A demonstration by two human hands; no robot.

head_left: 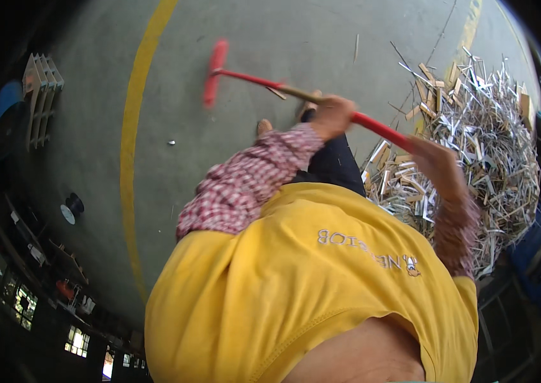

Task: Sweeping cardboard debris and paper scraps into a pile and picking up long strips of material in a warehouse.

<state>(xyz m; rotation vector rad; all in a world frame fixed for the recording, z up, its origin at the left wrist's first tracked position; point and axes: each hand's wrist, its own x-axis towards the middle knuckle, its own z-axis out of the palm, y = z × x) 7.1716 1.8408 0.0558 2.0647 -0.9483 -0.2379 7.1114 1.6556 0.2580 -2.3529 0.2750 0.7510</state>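
Observation:
Both my hands grip the long handle of a T-shaped push broom, held slantwise in front of my body. Its red crosswise head is at the far left end, over the grey floor and blurred by motion, so bristles cannot be made out. My left hand is closed around the middle of the handle, where a tan stretch meets a red one. Farther right, my right hand wraps the red upper end and is blurred. Beyond it lies a big heap of scrap strips, white, silvery and tan.
A yellow floor line runs along the left. Past it are a white slatted rack, a blue round object and a dark spool. Thin scraps lie on the floor. A blue plastic object borders the heap at right.

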